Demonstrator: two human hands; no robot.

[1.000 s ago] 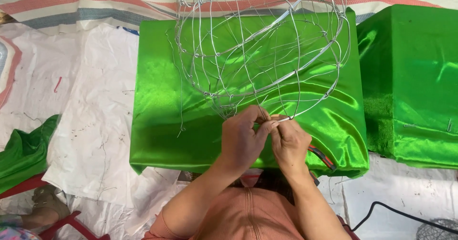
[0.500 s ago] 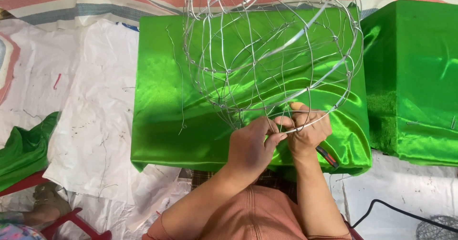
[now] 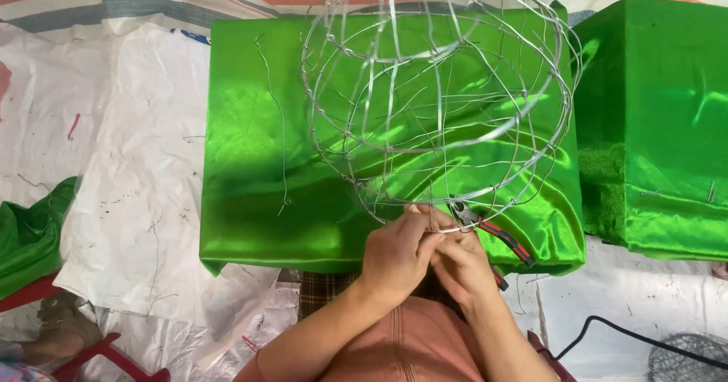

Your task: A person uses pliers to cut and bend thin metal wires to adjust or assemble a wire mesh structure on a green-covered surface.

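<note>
The wire frame (image 3: 440,101), a round cage, stands on the green satin-covered block (image 3: 250,162) at 12 o'clock, near enough for close work. Left hand (image 3: 394,257) and right hand (image 3: 459,264) pinch its lower rim, fingers closed on wire. Red-handled pliers (image 3: 493,234) lie beside them at 3 o'clock.

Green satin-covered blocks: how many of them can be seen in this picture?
2. One large green block lies in the middle, under the wire frame; a second green block stands at the right edge, partly cut off. Others may be outside view.
</note>
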